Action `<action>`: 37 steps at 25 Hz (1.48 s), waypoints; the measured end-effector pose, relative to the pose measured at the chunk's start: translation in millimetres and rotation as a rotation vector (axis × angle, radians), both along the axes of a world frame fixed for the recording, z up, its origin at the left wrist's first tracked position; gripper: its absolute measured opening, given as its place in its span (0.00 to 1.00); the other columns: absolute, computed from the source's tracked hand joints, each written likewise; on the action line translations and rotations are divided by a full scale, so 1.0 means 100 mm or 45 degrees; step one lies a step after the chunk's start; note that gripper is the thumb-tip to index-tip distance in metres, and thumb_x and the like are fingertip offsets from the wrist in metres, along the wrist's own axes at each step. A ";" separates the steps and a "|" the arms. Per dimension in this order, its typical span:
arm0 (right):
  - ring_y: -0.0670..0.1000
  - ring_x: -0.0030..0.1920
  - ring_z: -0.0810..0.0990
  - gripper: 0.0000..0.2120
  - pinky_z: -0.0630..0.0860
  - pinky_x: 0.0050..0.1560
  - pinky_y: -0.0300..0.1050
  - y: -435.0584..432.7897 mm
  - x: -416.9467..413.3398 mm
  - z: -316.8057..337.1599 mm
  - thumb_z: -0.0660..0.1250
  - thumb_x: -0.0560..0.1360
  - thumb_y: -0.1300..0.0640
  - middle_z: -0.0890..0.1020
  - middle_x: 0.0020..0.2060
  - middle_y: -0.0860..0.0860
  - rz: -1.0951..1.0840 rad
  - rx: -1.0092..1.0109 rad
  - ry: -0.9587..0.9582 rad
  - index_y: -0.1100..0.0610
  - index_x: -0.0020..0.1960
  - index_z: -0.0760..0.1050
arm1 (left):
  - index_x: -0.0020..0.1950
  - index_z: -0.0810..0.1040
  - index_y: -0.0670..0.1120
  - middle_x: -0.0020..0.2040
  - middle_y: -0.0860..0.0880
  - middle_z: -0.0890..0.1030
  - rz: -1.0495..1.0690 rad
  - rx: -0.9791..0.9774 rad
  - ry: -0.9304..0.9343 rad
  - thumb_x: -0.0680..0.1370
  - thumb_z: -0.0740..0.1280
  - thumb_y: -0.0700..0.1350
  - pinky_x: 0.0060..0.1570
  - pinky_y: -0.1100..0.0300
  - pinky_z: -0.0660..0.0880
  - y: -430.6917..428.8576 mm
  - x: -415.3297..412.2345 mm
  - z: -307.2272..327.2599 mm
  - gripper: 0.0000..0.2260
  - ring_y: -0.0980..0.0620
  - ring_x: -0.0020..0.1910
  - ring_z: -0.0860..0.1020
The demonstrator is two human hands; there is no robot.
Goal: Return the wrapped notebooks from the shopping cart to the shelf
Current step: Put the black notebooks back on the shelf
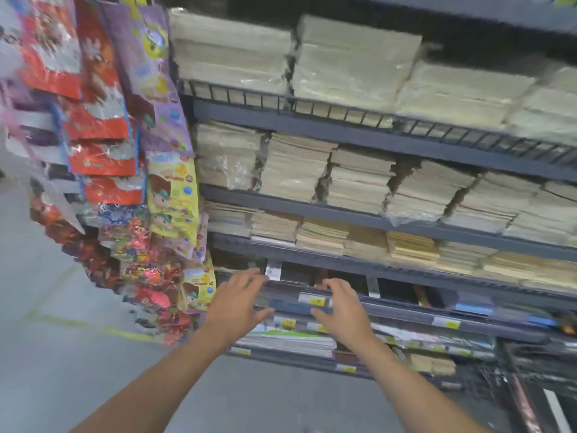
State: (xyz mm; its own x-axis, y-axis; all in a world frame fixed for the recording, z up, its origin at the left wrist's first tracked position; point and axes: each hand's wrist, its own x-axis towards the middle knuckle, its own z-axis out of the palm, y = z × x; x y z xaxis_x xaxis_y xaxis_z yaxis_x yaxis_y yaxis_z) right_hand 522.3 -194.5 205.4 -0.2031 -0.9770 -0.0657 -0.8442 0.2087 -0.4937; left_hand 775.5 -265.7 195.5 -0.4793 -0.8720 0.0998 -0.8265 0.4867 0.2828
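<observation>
Head view: both arms extend forward to a low shelf (406, 310) of a dark metal rack. The notebooks (290, 290) – a dark, glossy pack, heavily blurred – lie on that shelf just behind its front rail, between the two hands. The left hand (240, 304) is released: its fingers are spread and nearly straight, with the fingertips at the left end of the pack and the thumb pointing toward the rail. The right hand (340, 310) is at the right end of the pack, with its fingers bent over the upper front edge and the thumb below, against the rail; motion blur prevents telling whether this hand grasps the pack or only rests on it. A yellow tag (315, 300) sits on the rail between the hands. The three tiers above carry beige stacks (352, 57) in clear film, packed side by side. Left of the rack hang rows of coloured bags (103, 120) – red, purple and yellow. A grey floor (46, 307) with a faint yellow line fills the lower left.
</observation>
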 end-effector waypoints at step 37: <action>0.53 0.80 0.55 0.40 0.58 0.78 0.57 5.02 -3.94 1.12 0.68 0.74 0.38 0.56 0.80 0.50 -0.958 0.070 0.358 0.48 0.80 0.56 | 0.85 0.47 0.56 0.85 0.49 0.46 -1.047 -0.190 -0.119 0.77 0.62 0.70 0.80 0.45 0.45 3.56 -5.26 1.07 0.42 0.45 0.84 0.44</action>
